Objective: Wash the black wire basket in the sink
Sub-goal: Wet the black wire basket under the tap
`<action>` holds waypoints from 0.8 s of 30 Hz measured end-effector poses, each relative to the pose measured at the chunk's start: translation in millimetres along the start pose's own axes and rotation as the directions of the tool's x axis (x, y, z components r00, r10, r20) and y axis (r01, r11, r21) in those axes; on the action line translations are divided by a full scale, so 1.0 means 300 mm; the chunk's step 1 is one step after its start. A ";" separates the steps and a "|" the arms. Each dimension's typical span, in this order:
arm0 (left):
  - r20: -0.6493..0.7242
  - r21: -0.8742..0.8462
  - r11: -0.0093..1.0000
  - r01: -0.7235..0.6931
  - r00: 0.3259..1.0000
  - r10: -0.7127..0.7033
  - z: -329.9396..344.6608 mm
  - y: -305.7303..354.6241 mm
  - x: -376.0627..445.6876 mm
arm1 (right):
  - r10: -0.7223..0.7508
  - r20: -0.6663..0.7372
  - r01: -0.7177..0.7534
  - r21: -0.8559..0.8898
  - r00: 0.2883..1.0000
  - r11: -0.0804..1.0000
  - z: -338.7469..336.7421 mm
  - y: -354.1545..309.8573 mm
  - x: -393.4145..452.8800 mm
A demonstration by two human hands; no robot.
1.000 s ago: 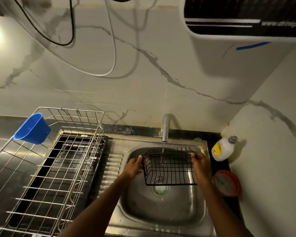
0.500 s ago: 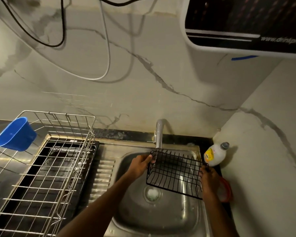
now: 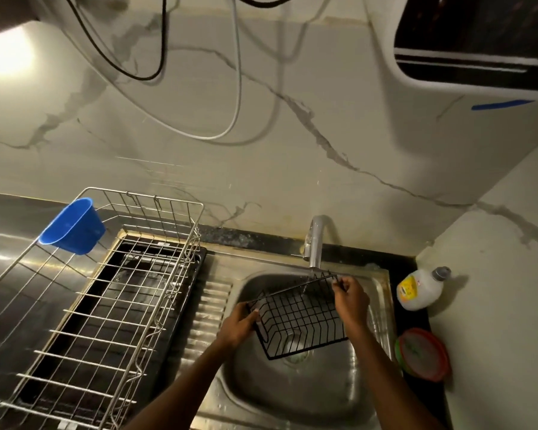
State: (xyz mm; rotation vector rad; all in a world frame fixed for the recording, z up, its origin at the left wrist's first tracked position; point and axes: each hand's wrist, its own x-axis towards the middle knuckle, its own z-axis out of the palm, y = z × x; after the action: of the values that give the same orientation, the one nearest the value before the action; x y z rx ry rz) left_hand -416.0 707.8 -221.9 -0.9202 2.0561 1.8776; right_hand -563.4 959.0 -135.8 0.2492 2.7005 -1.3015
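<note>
Steel counter [image 3: 10, 243] with inset sink [image 3: 382, 293], wire dish rack [image 3: 106, 305] on black tray [image 3: 199, 259], white bottle [image 3: 420, 290], red-rimmed lid [image 3: 423, 355] on dark ledge [image 3: 407, 265]

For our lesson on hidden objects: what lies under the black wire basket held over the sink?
Through the black wire basket you see the steel sink bowl and part of its drain. The wires and the left hand cover the rest of the drain and the bowl's left wall.

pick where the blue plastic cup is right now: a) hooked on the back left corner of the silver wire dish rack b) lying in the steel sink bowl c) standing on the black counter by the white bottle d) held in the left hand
a: the blue plastic cup hangs on the far left corner of the silver wire dish rack, well apart from the steel sink and both hands.
</note>
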 end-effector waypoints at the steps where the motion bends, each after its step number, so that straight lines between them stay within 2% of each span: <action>1: -0.026 0.005 1.000 0.017 1.000 -0.017 0.009 0.009 -0.028 | -0.017 0.020 0.017 -0.027 1.000 0.999 0.010 -0.019 -0.003; 4: -0.063 -0.065 0.993 0.101 0.992 -0.105 0.030 -0.057 -0.037 | -0.072 0.085 0.083 -0.133 0.994 0.988 0.037 -0.083 -0.002; 9: -0.027 -0.210 0.943 0.258 0.963 -0.270 0.070 -0.175 -0.017 | -0.137 0.220 0.195 -0.272 0.966 0.942 0.095 -0.145 0.007; 12: 0.015 -0.179 0.919 0.350 0.935 -0.353 0.074 -0.223 -0.025 | -0.171 0.297 0.274 -0.352 0.939 0.895 0.116 -0.166 -0.009; 15: 0.044 -0.122 0.931 0.344 0.939 -0.341 0.064 -0.210 -0.056 | -0.194 0.321 0.307 -0.353 0.927 0.884 0.100 -0.166 -0.020; 16: 0.009 -0.062 0.953 0.298 0.955 -0.298 0.060 -0.142 -0.101 | -0.197 0.309 0.302 -0.343 0.930 0.889 0.089 -0.159 -0.017; 17: -0.034 0.070 0.970 0.232 0.973 -0.230 0.057 -0.086 -0.140 | -0.194 0.292 0.289 -0.327 0.936 0.900 0.074 -0.153 -0.017; 19: -0.154 0.353 0.934 0.047 0.988 0.008 0.064 -0.002 -0.182 | -0.193 0.255 0.263 -0.276 0.947 0.925 0.041 -0.142 -0.014; 20: -0.177 0.410 0.911 -0.046 0.976 0.129 0.066 0.031 -0.185 | -0.198 0.232 0.257 -0.256 0.952 0.932 0.029 -0.133 -0.012; 22: -0.135 0.444 0.871 -0.210 0.945 0.297 0.093 0.110 -0.175 | -0.209 0.198 0.255 -0.244 0.958 0.936 0.019 -0.121 -0.018; 24: -0.033 0.472 0.817 -0.331 0.920 0.391 0.145 0.198 -0.137 | -0.205 0.193 0.252 -0.263 0.959 0.931 0.022 -0.122 -0.033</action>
State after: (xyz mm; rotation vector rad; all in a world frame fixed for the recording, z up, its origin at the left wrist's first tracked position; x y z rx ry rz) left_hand -428.7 761.4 -157.9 -0.5656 2.7488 1.3801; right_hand -560.9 930.6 -110.1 -0.2026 2.7897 -0.9115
